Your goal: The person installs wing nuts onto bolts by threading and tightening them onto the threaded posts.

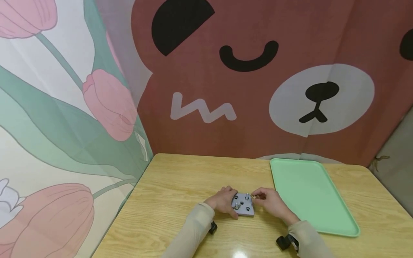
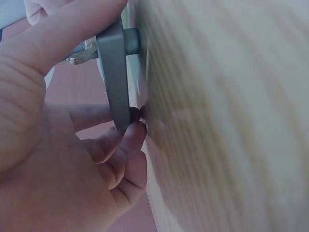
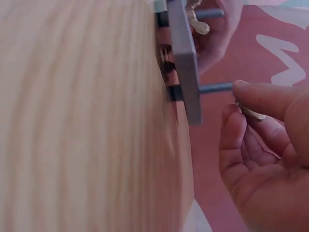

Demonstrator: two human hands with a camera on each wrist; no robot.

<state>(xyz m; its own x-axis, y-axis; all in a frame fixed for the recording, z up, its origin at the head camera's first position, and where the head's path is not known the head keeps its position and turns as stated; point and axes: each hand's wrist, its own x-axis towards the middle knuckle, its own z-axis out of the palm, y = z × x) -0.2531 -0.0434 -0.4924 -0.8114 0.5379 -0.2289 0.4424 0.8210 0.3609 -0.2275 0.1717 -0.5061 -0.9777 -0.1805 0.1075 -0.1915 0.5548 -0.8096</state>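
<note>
A grey metal plate (image 1: 245,212) with several holes is held close over the tabletop, bolt heads (image 2: 131,41) showing on its underside. My left hand (image 1: 223,200) grips the plate's left side, thumb at the near edge and fingers round the far one. One threaded bolt (image 3: 216,88) sticks up bare from the plate. Right at its tip, my right hand (image 1: 271,202) pinches a brass-coloured wing nut (image 3: 252,114), partly hidden by the fingers. Whether the nut touches the thread I cannot tell. Another wing nut (image 3: 199,24) sits on the second bolt (image 3: 210,13), near my left hand.
A light green tray (image 1: 309,193) lies on the wooden table (image 1: 167,200), right of my right hand. Behind the table hangs a cloth with a bear print (image 1: 206,139); a tulip-print cloth (image 1: 64,150) hangs at the left. Each wrist bears a small black camera.
</note>
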